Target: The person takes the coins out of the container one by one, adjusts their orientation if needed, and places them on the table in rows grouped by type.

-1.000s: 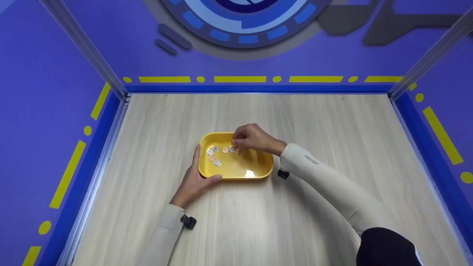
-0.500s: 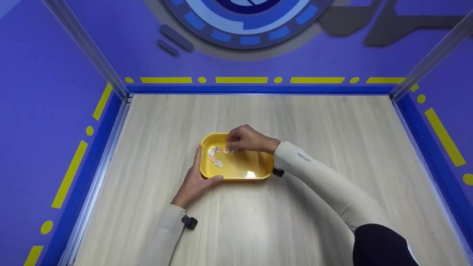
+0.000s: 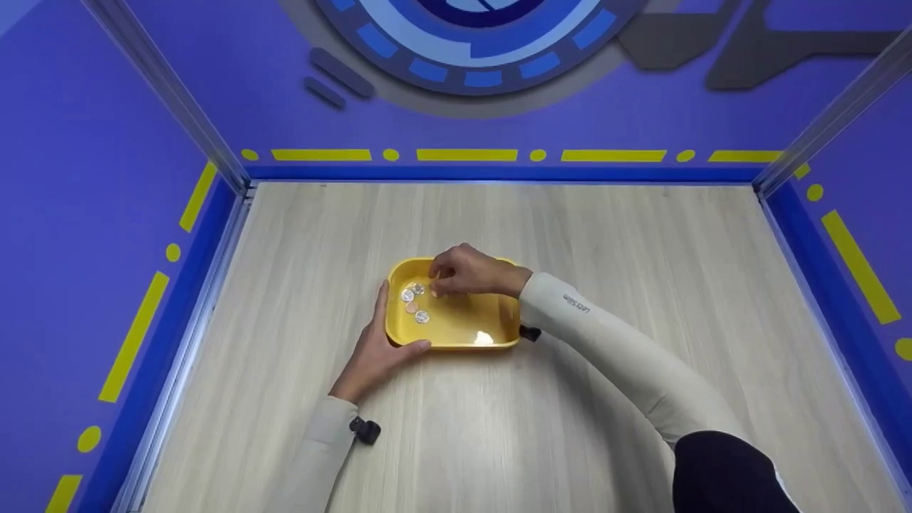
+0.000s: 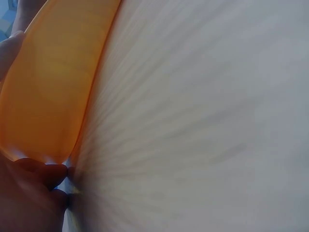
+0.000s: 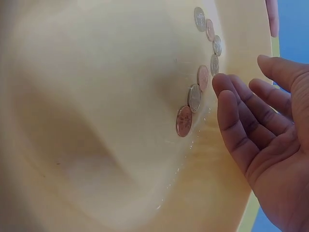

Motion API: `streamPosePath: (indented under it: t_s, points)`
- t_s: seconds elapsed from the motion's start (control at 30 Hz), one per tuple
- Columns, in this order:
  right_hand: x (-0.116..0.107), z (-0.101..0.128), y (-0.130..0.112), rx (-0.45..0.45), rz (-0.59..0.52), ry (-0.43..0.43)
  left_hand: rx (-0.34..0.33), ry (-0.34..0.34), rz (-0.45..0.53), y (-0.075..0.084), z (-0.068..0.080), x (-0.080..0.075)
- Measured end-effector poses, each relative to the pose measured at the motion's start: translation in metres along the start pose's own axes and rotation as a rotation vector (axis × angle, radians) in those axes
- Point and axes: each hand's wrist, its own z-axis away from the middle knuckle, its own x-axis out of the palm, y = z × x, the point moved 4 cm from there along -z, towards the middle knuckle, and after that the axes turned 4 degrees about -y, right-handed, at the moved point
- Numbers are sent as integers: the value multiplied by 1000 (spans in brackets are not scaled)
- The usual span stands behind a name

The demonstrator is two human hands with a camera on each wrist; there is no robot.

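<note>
The yellow tray [image 3: 456, 324] is gripped at its 9 o'clock edge by the left hand [image 3: 375, 349], thumb hooked on the near rim. Farther in, the coins [image 3: 415, 303] lie in the tray's 10 o'clock part, silver and copper ones in a curved row. Over the last second the right hand [image 3: 467, 272] has been shifted from the tray's 1 o'clock area toward that row; its fingers [image 5: 231, 111] are seen relaxed and empty, just beside the nearest coins [image 5: 193, 104]. A coin pick-up seems imminent.
</note>
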Motion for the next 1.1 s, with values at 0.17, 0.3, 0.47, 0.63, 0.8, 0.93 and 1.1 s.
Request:
streamPosePath:
  t_s: [0.17, 0.3, 0.47, 0.63, 0.8, 0.93, 1.1]
  points:
    - [0, -6, -3, -11, -29, -16, 0, 3, 0, -2, 2, -3]
    - [3, -11, -5, -23, -9, -32, -9, 9, -9, -2, 3, -4]
    - [10, -18, -6, -43, 66, -55, -16, 19, -21, -2, 3, -4]
    - [16, -22, -5, -52, 86, -91, -4, 12, -26, -1, 2, -3]
    - [22, -26, -2, -51, 76, -120, -4, 8, -47, 0, 0, -1]
    - [25, -31, -1, -72, 78, -118, 3, 8, -60, 0, -1, 0]
    - [32, -37, 0, -132, 108, -95, 13, 12, -67, 0, -1, -1]
